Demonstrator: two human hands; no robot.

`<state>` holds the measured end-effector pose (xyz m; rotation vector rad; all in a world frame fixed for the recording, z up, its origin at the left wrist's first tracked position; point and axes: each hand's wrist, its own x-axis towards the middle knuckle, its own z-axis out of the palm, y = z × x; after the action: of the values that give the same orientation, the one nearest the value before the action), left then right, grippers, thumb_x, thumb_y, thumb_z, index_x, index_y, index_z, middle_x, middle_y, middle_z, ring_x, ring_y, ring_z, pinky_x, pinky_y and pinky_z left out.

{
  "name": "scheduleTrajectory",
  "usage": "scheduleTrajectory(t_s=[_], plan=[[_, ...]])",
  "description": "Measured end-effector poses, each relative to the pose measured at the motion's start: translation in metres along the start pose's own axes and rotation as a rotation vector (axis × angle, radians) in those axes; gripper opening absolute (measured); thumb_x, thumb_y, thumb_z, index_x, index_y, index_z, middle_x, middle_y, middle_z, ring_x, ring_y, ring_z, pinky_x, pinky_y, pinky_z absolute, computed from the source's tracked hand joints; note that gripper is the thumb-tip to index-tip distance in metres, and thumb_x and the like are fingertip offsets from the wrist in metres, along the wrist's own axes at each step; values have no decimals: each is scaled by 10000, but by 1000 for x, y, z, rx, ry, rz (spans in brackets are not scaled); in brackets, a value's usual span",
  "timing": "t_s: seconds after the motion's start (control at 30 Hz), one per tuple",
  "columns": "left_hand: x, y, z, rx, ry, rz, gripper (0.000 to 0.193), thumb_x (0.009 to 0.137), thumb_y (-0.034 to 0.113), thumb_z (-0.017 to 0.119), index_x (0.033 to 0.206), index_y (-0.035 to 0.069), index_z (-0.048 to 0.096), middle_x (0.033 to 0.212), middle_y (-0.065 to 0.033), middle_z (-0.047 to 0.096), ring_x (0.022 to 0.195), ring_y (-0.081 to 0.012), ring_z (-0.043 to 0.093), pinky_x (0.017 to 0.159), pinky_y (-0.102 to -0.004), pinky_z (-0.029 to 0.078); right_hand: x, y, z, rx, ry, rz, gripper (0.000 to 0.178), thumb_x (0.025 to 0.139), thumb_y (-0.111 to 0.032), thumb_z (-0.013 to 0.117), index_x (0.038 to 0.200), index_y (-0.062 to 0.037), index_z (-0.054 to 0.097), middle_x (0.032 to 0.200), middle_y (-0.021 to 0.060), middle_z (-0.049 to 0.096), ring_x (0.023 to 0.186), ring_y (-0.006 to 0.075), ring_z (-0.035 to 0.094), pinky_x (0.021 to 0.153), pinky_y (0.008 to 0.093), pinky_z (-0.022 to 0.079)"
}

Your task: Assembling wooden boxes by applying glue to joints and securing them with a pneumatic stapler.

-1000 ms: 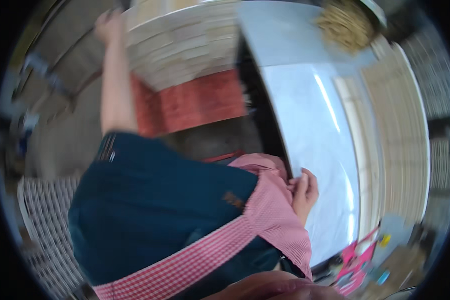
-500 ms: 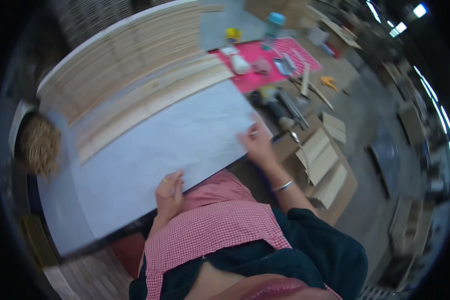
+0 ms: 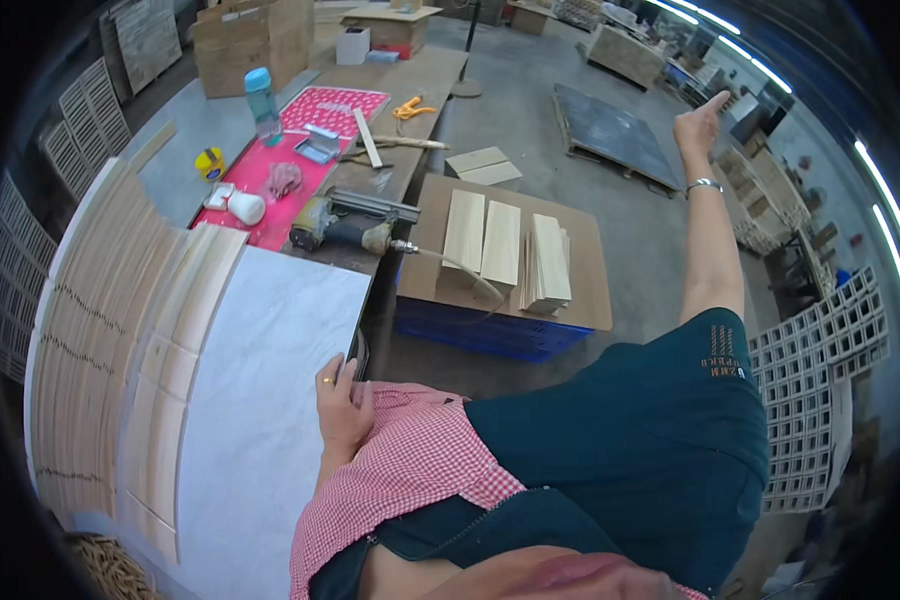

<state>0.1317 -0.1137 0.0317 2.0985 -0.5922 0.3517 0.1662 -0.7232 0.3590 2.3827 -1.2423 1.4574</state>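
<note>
Moderate, cool light overall. Strip lamps (image 3: pixel 755 64) above and right of right hand (image 3: pixel 697 130) burn to plain white; darkness around them. Pale tabletop (image 3: pixel 260 350) left of left hand (image 3: pixel 342 405) evenly bright, softly shaded. Deep shadow under tabletop edge just beyond left hand. Both hands fairly sharp; background beyond right hand soft, small. Fisheye bends slat stack (image 3: pixel 90 340) far left of left hand; black vignette closes corners.

White marbled worktop (image 3: pixel 260 370), lying flat
</note>
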Motion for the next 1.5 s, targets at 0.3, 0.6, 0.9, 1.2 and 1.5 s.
scheduleTrajectory(t_s=[0.3,0.6,0.9,1.2,1.5], plan=[[-2,3,-2,-4,7,-47,425,773,30,702,1190,-31,648,1306,-209,582,1165,-363,569,974,-389,506,-60,18,24,-26,-182,182,877,877,-53,546,1588,25,39,1075,287,669,930,409,688,812,483,538],[-4,6,-3,-82,-2,-149,342,775,28,708,1109,-34,666,1301,-204,589,1168,-367,573,978,-396,505,-26,50,25,-58,-154,248,935,870,-81,608,1585,6,12,1100,301,653,996,433,679,884,508,536],[-6,-5,-1,-27,-13,-78,122,817,7,679,935,-22,664,1292,-210,601,1165,-364,577,986,-398,499,-55,75,29,-141,-209,301,957,873,-109,651,1568,19,7,1110,288,657,1017,421,686,922,519,524],[-6,-6,-4,-105,-36,-92,72,870,-5,630,923,-32,671,1281,-204,613,1155,-357,581,989,-391,495,-163,112,84,-236,-466,368,837,873,-110,635,1540,-23,136,1097,253,677,1011,390,700,861,484,554],[-6,-6,-4,-176,-26,-94,116,906,-10,602,980,-50,682,1276,-193,621,1163,-346,583,997,-382,493,-211,143,83,-303,-607,384,823,880,-127,617,1546,13,152,1120,239,683,1034,378,698,877,469,555]])
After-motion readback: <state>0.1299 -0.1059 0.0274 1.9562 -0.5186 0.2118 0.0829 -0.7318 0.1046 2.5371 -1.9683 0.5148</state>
